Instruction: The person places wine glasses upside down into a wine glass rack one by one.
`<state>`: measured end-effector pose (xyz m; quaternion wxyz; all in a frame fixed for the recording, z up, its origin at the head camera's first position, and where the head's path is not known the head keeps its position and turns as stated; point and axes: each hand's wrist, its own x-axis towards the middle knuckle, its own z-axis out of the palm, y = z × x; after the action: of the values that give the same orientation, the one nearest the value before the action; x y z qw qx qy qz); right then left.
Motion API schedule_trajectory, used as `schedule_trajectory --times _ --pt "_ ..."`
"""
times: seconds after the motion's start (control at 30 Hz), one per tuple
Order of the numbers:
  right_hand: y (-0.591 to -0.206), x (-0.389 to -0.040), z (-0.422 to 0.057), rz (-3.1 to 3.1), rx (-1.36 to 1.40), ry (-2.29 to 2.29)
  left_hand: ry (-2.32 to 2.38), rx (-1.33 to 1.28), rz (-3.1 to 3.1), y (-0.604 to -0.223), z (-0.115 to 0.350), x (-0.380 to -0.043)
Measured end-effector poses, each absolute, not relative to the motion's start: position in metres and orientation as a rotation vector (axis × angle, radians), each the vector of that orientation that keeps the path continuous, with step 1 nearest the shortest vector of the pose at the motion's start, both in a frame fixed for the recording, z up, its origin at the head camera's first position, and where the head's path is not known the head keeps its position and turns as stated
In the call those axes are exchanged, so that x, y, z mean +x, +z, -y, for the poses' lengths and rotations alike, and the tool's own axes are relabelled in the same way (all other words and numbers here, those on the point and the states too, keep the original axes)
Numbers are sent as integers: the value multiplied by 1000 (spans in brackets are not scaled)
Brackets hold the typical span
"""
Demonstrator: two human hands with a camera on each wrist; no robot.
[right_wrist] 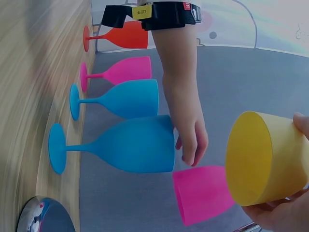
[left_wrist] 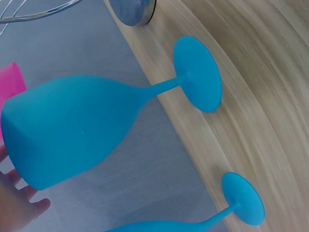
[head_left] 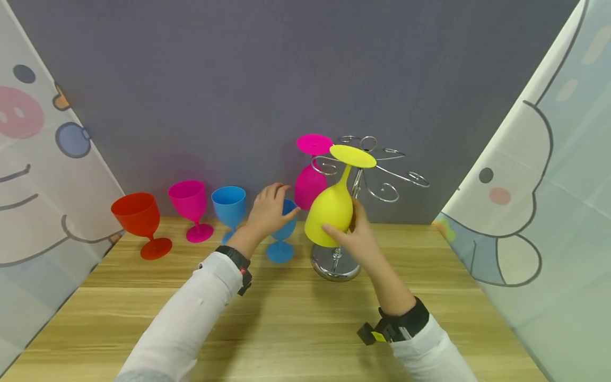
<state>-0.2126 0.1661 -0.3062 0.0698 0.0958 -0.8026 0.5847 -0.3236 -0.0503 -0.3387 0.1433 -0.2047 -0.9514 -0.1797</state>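
Observation:
My right hand [head_left: 361,237] grips the bowl of a yellow goblet [head_left: 330,212], which is upside down and a little tilted. Its foot is up at the wire arms of a chrome goblet rack [head_left: 336,265]. Beside it, a pink goblet [head_left: 310,187] hangs upside down from the rack. My left hand [head_left: 268,210] is over the rim of an upright blue goblet [head_left: 280,251], fingers loosely bent and thumb apart; in the left wrist view the fingers are by the rim of the blue goblet [left_wrist: 77,125]. Whether they touch it I cannot tell.
Further left on the wooden table [head_left: 291,329] stand another blue goblet [head_left: 229,207], a pink goblet [head_left: 189,199] and a red goblet [head_left: 140,217], all upright. A grey panel [head_left: 238,79] rises behind. Bare wire loops [head_left: 417,179] stick out on the rack's right side.

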Motion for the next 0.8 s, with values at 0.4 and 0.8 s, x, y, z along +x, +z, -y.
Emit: schedule_trajectory --times 0.4,0.8 --pt "-303 -221 -162 2419 297 1863 -368 -630 2822 -340 45 -329" --pt "-298 -229 -159 2472 289 1829 -371 -649 2880 -339 45 -327"
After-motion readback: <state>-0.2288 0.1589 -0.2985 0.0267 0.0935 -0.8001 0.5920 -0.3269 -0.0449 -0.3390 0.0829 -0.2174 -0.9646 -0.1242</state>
